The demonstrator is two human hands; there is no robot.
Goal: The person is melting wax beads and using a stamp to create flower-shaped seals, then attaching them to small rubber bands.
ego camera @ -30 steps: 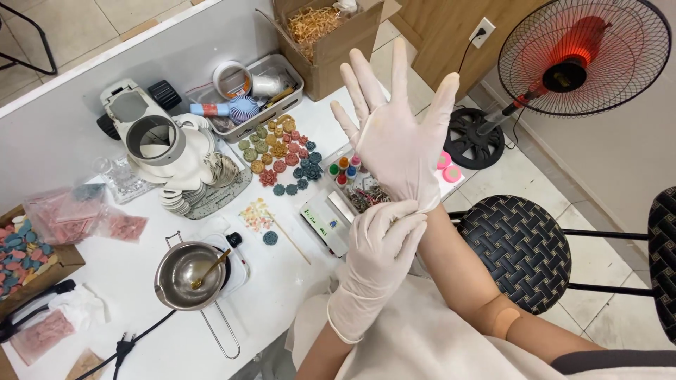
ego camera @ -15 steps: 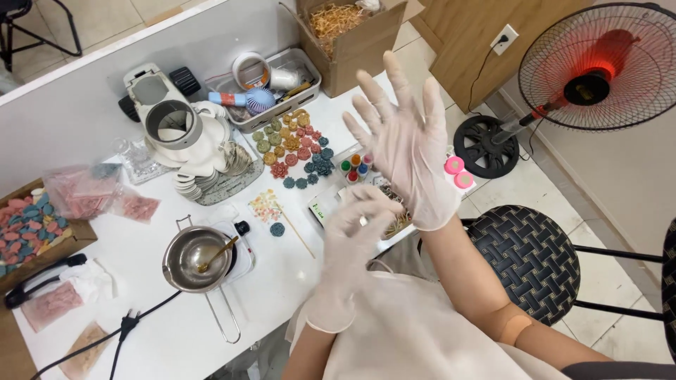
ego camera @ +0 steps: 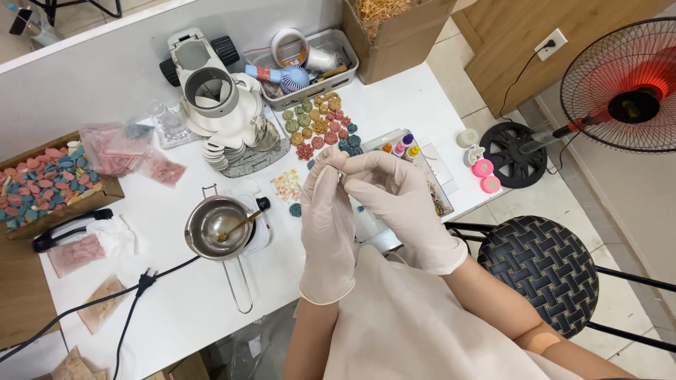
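Now both gloved: right hand [ego camera: 405,204] fingers pinching left hand [ego camera: 327,218] glove fingertip above white table [ego camera: 176,309].

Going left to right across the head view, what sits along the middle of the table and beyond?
Box of coloured pieces → metal melting pot → left hand → right hand → pink round pieces → woven black stool → standing fan.
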